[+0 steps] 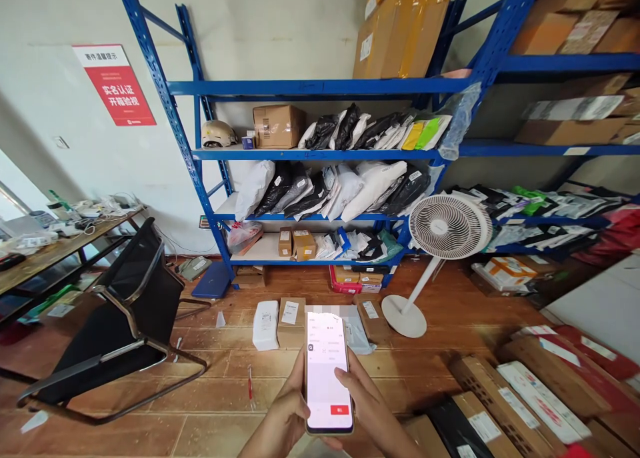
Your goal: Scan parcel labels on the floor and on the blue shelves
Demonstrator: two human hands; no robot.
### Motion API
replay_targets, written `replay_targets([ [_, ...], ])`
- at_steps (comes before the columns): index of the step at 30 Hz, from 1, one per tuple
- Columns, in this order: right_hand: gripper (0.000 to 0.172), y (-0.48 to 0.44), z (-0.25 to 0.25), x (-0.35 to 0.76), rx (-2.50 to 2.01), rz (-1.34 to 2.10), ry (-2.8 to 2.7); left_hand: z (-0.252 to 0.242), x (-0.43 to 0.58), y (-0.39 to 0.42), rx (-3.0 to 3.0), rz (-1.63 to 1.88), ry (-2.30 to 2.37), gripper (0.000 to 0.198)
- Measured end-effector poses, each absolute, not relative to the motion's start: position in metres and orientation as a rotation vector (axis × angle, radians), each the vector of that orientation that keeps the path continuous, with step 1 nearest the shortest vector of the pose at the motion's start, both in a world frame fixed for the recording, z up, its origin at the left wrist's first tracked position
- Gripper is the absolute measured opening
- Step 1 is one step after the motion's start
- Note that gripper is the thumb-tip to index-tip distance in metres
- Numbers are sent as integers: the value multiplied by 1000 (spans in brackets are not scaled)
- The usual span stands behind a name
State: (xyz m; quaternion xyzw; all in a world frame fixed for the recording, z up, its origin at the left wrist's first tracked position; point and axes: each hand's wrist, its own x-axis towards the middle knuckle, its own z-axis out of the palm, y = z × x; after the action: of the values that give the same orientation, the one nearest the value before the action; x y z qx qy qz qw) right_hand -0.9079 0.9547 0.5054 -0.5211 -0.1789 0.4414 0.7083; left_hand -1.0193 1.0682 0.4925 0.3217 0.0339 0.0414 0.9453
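A smartphone point(327, 381) is held upright in both hands at the lower middle, its screen lit white with a red button near the bottom. My left hand point(293, 405) wraps the phone's left side, thumb at the lower left edge. My right hand point(361, 401) grips the right side, its thumb over the screen. Fingers behind the phone are mostly hidden. Just beyond it on the floor lie a white wrapped parcel point(265, 326), a cardboard box point(291, 321) and a grey bag parcel point(359, 333), partly covered by the phone.
A blue shelf rack point(310, 155) full of bagged parcels and boxes stands ahead. A white fan point(450, 226) is to its right. On the left are a black chair point(120, 318) and a cluttered table point(75, 235). Stacked boxes point(520, 405) fill the lower right.
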Motion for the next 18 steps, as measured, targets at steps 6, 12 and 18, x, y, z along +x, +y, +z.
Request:
replay_targets([
  [6, 75, 955, 501, -906, -1012, 1076, -562, 506, -1019, 1078, 719, 35, 17, 97],
  [12, 41, 974, 487, -901, -913, 1015, -321, 507, -1005, 1084, 684, 89, 105, 92],
  [18, 45, 957, 473, -881, -1314, 775, -244, 485, -973, 1089, 1203, -121, 252, 82],
])
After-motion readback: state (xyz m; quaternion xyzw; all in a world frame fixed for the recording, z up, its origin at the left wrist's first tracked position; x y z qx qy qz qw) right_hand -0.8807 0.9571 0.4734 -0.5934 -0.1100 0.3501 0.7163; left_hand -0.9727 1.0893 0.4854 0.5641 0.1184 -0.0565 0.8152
